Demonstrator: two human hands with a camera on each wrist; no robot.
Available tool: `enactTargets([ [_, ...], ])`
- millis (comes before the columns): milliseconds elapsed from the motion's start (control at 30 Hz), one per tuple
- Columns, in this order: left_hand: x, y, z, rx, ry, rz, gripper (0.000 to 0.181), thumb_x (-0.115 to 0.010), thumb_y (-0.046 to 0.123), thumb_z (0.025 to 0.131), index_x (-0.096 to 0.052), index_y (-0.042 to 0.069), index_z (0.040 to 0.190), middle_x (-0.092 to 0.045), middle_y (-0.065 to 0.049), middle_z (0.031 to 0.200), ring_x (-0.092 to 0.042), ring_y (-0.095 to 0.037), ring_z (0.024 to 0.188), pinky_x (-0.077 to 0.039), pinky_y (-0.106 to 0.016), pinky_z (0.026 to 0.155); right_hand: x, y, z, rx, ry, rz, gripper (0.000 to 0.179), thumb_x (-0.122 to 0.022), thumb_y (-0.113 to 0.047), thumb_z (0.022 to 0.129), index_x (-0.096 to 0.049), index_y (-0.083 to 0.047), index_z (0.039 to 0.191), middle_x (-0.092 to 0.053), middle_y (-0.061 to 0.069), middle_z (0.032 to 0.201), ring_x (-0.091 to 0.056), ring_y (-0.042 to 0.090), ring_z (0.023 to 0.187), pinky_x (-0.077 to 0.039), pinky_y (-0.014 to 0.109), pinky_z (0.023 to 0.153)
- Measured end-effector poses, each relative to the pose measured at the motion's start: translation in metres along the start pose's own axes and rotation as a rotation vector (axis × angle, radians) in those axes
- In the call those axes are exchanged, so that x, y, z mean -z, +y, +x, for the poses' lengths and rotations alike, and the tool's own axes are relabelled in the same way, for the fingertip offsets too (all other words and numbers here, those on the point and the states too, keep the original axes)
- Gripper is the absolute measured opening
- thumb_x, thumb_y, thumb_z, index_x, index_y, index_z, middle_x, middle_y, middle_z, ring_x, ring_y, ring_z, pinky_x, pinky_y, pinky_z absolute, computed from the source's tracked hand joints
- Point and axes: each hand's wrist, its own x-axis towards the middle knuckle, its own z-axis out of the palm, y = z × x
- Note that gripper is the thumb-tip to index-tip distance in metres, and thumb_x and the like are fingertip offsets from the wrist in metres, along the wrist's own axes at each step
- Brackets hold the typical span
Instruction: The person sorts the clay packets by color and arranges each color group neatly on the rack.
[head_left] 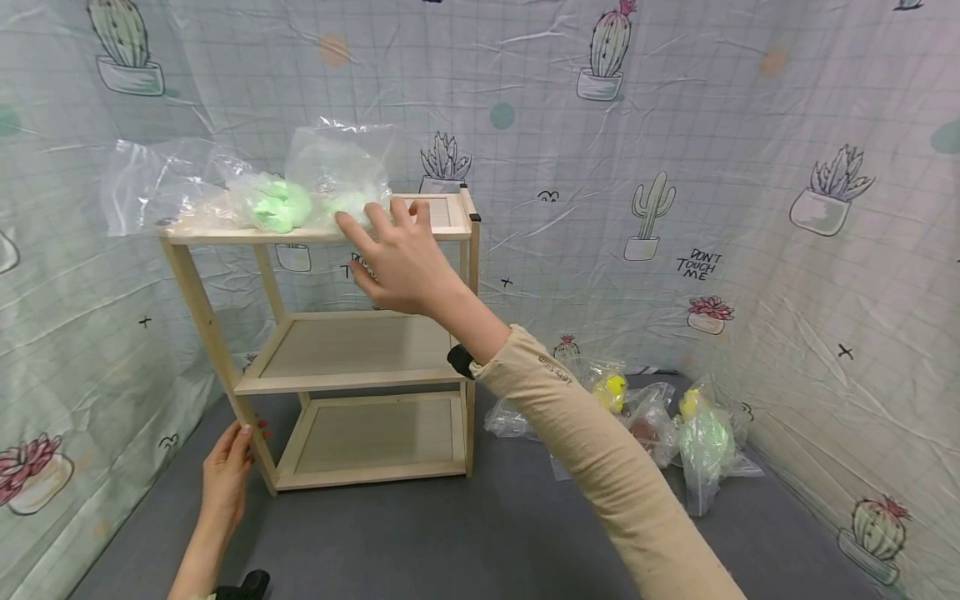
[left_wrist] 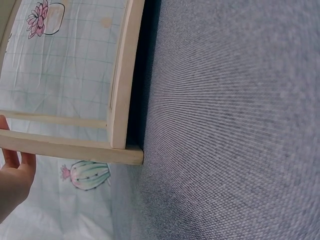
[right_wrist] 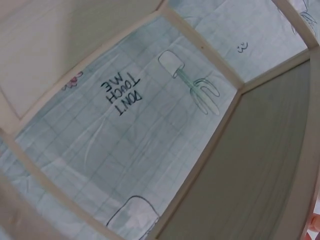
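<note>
A three-tier wooden shelf rack point(head_left: 348, 385) stands on the grey surface. Low on its front left leg, my left hand point(head_left: 225, 471) holds the wood between thumb and fingers; the left wrist view shows this hand point(left_wrist: 17, 180) with its fingers around the leg point(left_wrist: 60, 145). My right hand point(head_left: 401, 254) is raised at the front edge of the top tier, fingers spread and slightly bent. Behind its fingertips lies a clear plastic bag point(head_left: 341, 162) with something pale green inside; whether they touch is unclear. Left of it, another clear bag point(head_left: 161, 187) holds a light green item point(head_left: 281, 206).
Several clear bags lie on the grey surface point(head_left: 480, 542) right of the rack, one with a green item point(head_left: 707, 442), another with a yellow item point(head_left: 611, 390). A cactus-print curtain point(head_left: 540, 150) surrounds the area. The middle tier point(head_left: 360, 346) is a flat framed panel.
</note>
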Motion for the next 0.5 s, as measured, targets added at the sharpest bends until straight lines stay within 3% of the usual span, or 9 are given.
enactTargets([
  [200,-0.005,0.009,-0.002,0.052,0.033,-0.017,0.028,-0.039,0.009,0.095,-0.049,0.009,0.122,-0.064,0.015,0.096,-0.061,0.003,0.088,-0.043,-0.011,0.073,-0.001,-0.012,0.01,-0.014,-0.056,-0.047,0.048,-0.031,-0.045,0.09,-0.03,-0.025,0.135,-0.047,0.003,0.121,-0.04,0.027,0.111,-0.025,0.042,0.087],
  [400,-0.004,0.006,-0.001,0.056,0.03,-0.03,0.033,-0.04,0.009,0.095,-0.044,0.001,0.127,-0.064,0.015,0.096,-0.061,0.002,0.088,-0.043,-0.011,0.073,-0.003,-0.018,0.016,-0.011,-0.076,-0.073,0.05,-0.029,-0.046,0.09,-0.027,-0.026,0.136,-0.046,0.003,0.123,-0.039,0.027,0.114,-0.025,0.041,0.088],
  [500,-0.003,0.006,0.0,0.052,0.018,-0.037,0.029,-0.039,0.009,0.095,-0.049,0.009,0.123,-0.064,0.015,0.096,-0.061,0.002,0.089,-0.043,-0.012,0.073,-0.003,-0.021,0.017,-0.016,-0.082,-0.079,0.052,-0.028,-0.047,0.091,-0.026,-0.025,0.138,-0.045,0.003,0.124,-0.038,0.028,0.115,-0.025,0.041,0.088],
])
